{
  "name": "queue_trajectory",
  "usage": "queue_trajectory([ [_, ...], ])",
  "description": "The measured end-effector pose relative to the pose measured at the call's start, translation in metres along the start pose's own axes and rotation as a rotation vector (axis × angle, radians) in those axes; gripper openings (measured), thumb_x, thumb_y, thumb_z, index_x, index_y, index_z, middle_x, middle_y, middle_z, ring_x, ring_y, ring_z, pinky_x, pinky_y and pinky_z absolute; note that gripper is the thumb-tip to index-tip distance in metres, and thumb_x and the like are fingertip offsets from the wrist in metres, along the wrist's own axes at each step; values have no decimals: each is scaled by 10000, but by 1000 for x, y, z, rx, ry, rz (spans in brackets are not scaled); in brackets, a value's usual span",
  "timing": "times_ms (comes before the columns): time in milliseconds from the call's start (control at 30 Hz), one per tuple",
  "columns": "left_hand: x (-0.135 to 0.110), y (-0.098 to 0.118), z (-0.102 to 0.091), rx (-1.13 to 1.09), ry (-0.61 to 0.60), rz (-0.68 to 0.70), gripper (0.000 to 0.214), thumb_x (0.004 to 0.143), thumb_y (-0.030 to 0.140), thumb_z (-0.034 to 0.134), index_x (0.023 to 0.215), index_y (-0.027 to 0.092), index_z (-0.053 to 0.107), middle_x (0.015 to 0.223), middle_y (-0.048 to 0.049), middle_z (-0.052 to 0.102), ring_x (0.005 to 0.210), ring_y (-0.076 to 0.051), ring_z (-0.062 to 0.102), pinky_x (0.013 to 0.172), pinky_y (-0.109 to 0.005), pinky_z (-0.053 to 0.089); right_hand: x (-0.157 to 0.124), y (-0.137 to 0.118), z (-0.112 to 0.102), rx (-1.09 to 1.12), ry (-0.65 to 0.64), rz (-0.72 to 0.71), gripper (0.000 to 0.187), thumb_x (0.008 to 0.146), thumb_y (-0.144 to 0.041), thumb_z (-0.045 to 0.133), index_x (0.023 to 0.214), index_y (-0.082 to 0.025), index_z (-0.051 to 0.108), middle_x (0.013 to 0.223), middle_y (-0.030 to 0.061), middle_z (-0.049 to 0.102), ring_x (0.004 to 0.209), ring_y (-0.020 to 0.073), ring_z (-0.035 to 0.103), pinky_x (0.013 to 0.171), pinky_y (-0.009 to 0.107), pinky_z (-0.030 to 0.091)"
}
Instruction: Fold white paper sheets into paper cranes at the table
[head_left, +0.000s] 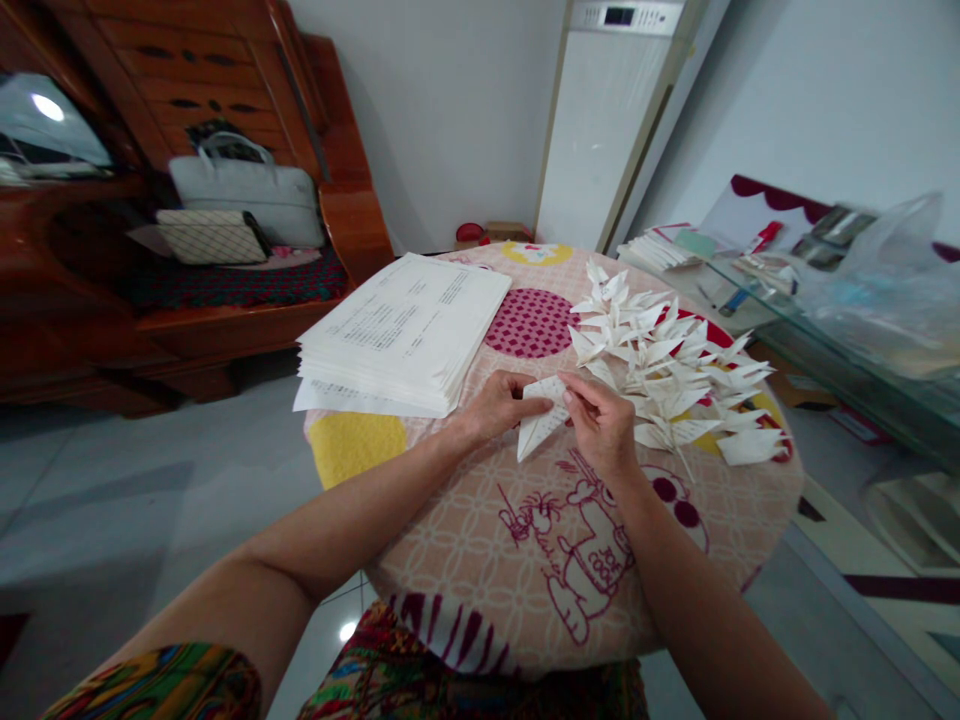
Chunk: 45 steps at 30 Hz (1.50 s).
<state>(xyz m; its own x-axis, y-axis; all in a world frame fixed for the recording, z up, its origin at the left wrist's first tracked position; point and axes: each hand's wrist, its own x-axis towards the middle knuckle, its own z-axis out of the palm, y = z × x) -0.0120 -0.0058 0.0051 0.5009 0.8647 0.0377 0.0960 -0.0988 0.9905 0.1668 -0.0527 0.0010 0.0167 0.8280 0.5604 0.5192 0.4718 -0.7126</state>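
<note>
Between my two hands is a small piece of printed white paper (538,430), folded to a point that faces toward me. My left hand (499,407) pinches its left side, the thumb lying across the front. At the upper right edge, the fingers of my right hand (602,420) are closed on the same paper. To the right lies a heap of folded paper cranes (667,360), some with print showing. A thick stack of printed sheets (405,320) rests on the left of the round table, beyond my left forearm.
A patterned cloth (465,540) covers the round table. On the right, a glass shelf (825,345) bears a plastic bag (892,280) and papers. A wooden bench (247,320) with a grey handbag (277,195) stands left. A tall white appliance (600,120) is at the back.
</note>
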Motion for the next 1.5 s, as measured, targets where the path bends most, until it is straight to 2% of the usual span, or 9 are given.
queue_trajectory([
  [200,-2,5,-1,112,2,66,285,760,388,669,663,122,635,565,37,489,515,-68,392,481,-213,249,-2,2,0,89,-6,81,356,919,-349,590,1226,-225,721,975,67,770,806,207,718,700,334,618],
  [367,-3,9,-2,263,46,127,315,777,379,648,593,136,572,517,61,383,492,-59,318,478,-227,197,-3,6,1,98,-5,91,337,916,-364,595,1193,-240,740,1056,75,767,879,227,726,691,334,625],
  [567,0,2,-3,304,59,118,328,790,390,632,591,138,564,528,56,389,498,-64,328,476,-227,203,-4,9,1,91,17,59,308,922,-338,593,1169,-246,752,1084,76,766,899,232,728,725,353,627],
  [733,0,2,-3,297,60,101,321,795,408,636,631,135,597,540,56,403,506,-68,338,484,-225,213,-4,6,0,125,48,90,247,902,-352,620,1064,-242,772,1013,69,774,853,231,732,733,361,624],
  [967,0,2,-6,365,110,192,286,814,390,641,688,133,653,556,56,400,538,-73,332,516,-232,211,-3,-4,-2,167,62,121,184,860,-340,662,960,-223,763,910,57,773,786,218,730,737,347,610],
  [1100,1,-2,-7,255,83,198,288,800,394,677,698,126,654,572,46,442,544,-73,365,510,-224,226,-4,-1,-1,196,71,138,182,844,-333,683,959,-215,761,895,55,772,752,205,720,712,341,602],
  [1267,1,0,-4,-71,9,32,314,735,417,746,743,116,659,612,20,567,521,-76,453,489,-205,306,-3,0,4,276,64,219,156,804,-336,716,881,-206,757,719,18,734,577,169,665,574,312,579],
  [1367,2,0,-3,-162,-1,-36,325,705,401,778,805,104,694,646,1,625,523,-82,496,485,-201,336,-3,-2,5,309,86,234,182,781,-328,732,913,-207,764,769,31,754,611,175,678,585,316,589],
  [1500,3,-2,-2,-215,10,-47,333,672,394,811,779,97,701,643,-4,643,516,-78,508,479,-197,338,-3,-4,5,305,67,231,184,779,-327,731,912,-206,767,790,33,763,640,177,688,618,317,596],
])
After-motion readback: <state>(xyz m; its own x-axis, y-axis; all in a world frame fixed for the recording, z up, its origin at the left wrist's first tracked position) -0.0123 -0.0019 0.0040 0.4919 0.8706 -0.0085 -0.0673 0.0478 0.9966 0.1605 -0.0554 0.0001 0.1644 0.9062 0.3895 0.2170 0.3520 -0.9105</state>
